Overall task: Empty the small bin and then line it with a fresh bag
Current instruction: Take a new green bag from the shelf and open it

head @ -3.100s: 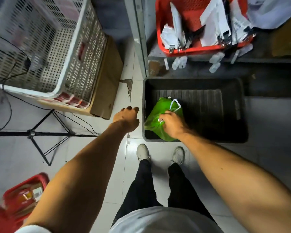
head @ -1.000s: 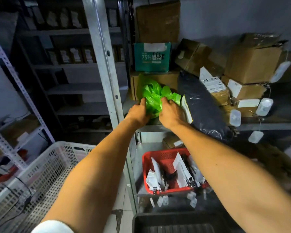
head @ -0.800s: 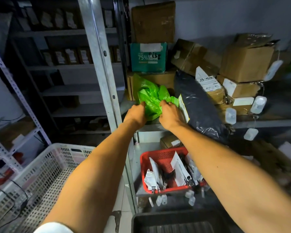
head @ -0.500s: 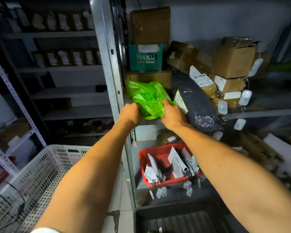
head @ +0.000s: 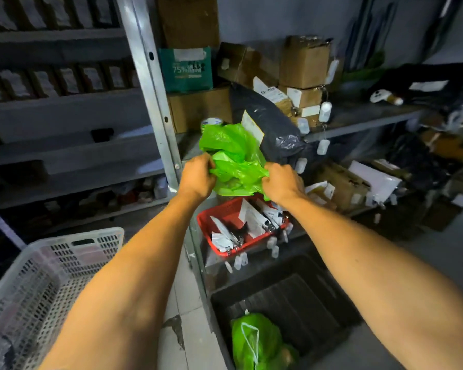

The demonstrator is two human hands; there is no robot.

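A crumpled fresh green bag [head: 235,161] hangs in front of the shelf at chest height. My left hand [head: 197,177] grips its left edge and my right hand [head: 280,181] grips its right edge, pulling it apart. A filled, tied green bag [head: 257,343] with a white drawstring lies in the black tub [head: 292,295] on the floor below. The small bin itself is not in view.
A metal shelf upright [head: 155,92] stands just left of my hands. Cardboard boxes [head: 304,62] and a black plastic sack [head: 270,121] fill the shelf. A red basket [head: 241,225] of papers sits lower. A white perforated crate [head: 48,279] stands at left.
My hands have drawn the green bag off the shelf toward me and downward. My view has tilted down, so the tub with the tied bag shows again.
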